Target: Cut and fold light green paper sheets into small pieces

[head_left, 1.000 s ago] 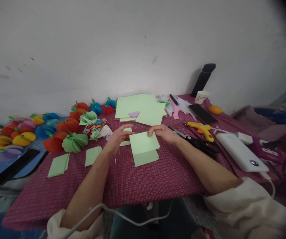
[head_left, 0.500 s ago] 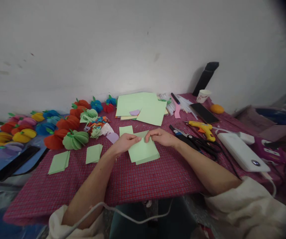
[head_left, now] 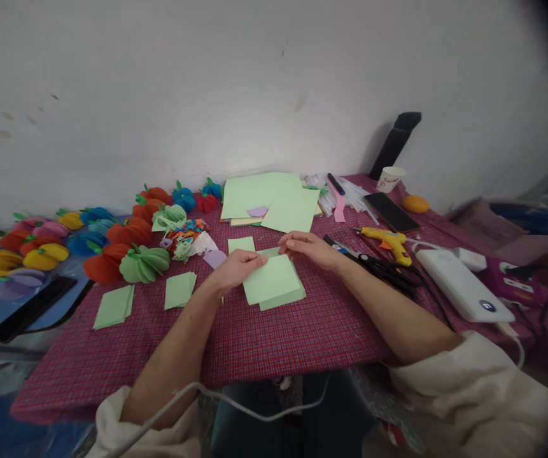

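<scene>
A light green paper square (head_left: 274, 280) is pinched at its upper left by my left hand (head_left: 240, 267), thumb on top. Another light green sheet (head_left: 286, 299) shows beneath it, shifted slightly to the right. My right hand (head_left: 309, 248) hovers at the upper right corner of the square, its fingers loosely curled and apart, with no paper visibly between them. Behind my left hand lies a smaller green piece (head_left: 241, 244). To the left are two small stacks of green squares, one nearer (head_left: 181, 290) and one farther out (head_left: 114, 306).
Paper pumpkins (head_left: 144, 263) in several colours crowd the left side, beside paper scraps (head_left: 188, 238). Large green sheets (head_left: 264, 194) lie at the back. On the right are scissors (head_left: 388, 270), a yellow glue gun (head_left: 386, 242), a phone (head_left: 391, 213), a paper cup (head_left: 390, 179) and a white power bank (head_left: 464, 283).
My right hand has come off the paper's top edge, moving slightly up and right, and its fingers have loosened. My left hand still pinches the square, which has turned slightly.
</scene>
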